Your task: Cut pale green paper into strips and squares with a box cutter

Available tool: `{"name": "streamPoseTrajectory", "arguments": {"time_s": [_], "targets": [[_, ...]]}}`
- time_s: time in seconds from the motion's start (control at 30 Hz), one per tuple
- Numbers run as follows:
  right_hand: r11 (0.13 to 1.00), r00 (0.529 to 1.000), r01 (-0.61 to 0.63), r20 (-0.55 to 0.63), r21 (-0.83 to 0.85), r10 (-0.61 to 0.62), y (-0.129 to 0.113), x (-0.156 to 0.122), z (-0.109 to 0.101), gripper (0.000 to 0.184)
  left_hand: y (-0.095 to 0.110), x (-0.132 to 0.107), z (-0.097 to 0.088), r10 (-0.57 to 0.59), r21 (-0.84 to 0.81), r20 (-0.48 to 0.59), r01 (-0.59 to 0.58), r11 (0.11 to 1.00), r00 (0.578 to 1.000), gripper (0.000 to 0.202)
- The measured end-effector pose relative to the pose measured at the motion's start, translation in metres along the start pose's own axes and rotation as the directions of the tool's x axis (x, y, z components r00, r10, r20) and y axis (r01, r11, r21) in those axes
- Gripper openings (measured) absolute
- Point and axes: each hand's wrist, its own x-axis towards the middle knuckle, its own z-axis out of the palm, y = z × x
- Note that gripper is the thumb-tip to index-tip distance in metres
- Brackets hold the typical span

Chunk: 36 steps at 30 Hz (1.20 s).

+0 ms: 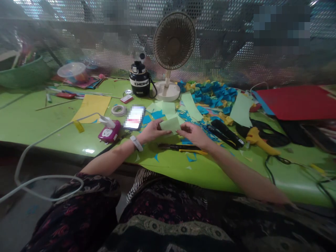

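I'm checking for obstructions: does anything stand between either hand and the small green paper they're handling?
Nothing visible does. The left hand grips the paper, and the right hand's fingertips are at its right edge.

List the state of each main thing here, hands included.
Left hand: gripping pale green paper
Right hand: pinching the same paper's edge
Pale green paper: held; folds unclear
Phone: lying down, screen lit
Fan: upright; spinning or not, cannot tell
Bottle: upright
Tape roll: lying flat
Yellow paper: lying flat
Glue gun: lying down
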Motion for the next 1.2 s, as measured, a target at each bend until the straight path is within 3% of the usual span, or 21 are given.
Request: {"name": "streamPoseTrajectory", "arguments": {"time_s": [0.13, 0.2, 0.27, 0.37, 0.47, 0.57, 0.83, 0.9, 1.0, 1.1, 1.2], "targets": [[0.987, 0.994, -0.031, -0.101, 0.156, 0.047, -0.001, 0.017, -0.008, 0.053, 0.0, -0.001, 0.003, -0.046, -0.017, -0.022, 0.045, 0.999, 0.999, 0.055], [0.987, 0.989, -0.057, -0.128, 0.148, 0.076, 0.003, 0.028, -0.021, 0.049, -0.001, 0.0, 0.001, -0.039, -0.047, -0.047, 0.037, 0.998, 0.998, 0.059], [0.989, 0.989, -0.113, -0.082, 0.095, 0.121, 0.01, 0.04, -0.034, 0.045, -0.002, 0.002, -0.001, -0.025, -0.066, -0.073, 0.02, 0.998, 0.997, 0.059], [0.974, 0.988, -0.149, -0.055, -0.169, 0.142, 0.023, 0.054, -0.046, 0.033, -0.005, 0.004, -0.004, -0.016, -0.062, -0.097, 0.01, 0.998, 0.995, 0.061], [0.83, 0.992, -0.076, -0.129, -0.552, 0.005, 0.031, 0.071, -0.05, 0.027, -0.008, 0.005, -0.005, -0.009, -0.014, -0.108, 0.007, 1.0, 0.994, 0.06], [0.737, 0.982, -0.012, -0.146, -0.675, -0.118, 0.032, 0.095, -0.048, 0.03, -0.01, 0.005, -0.005, -0.004, 0.028, -0.106, 0.007, 1.0, 0.994, 0.06], [0.827, 0.985, -0.106, -0.171, -0.551, 0.012, 0.028, 0.164, -0.018, 0.081, -0.014, 0.005, -0.005, 0.005, 0.047, -0.104, 0.0, 0.999, 0.995, 0.061], [0.847, 0.981, -0.101, -0.195, -0.522, -0.003, 0.027, 0.171, -0.013, 0.075, -0.014, 0.006, -0.006, 0.014, 0.043, -0.118, -0.009, 0.999, 0.993, 0.061], [0.902, 0.963, -0.059, -0.261, -0.429, -0.061, 0.026, 0.175, -0.017, 0.049, -0.015, 0.006, -0.006, 0.014, 0.009, -0.137, -0.012, 1.0, 0.99, 0.061], [0.962, 0.947, 0.027, -0.302, -0.27, -0.111, 0.023, 0.172, -0.035, 0.033, -0.017, 0.008, -0.006, 0.004, -0.027, -0.146, -0.008, 1.0, 0.989, 0.061], [0.994, 0.965, 0.074, -0.245, -0.078, -0.091, 0.022, 0.161, -0.056, 0.026, -0.018, 0.009, -0.006, 0.005, -0.044, -0.147, -0.012, 0.999, 0.989, 0.059]]}}
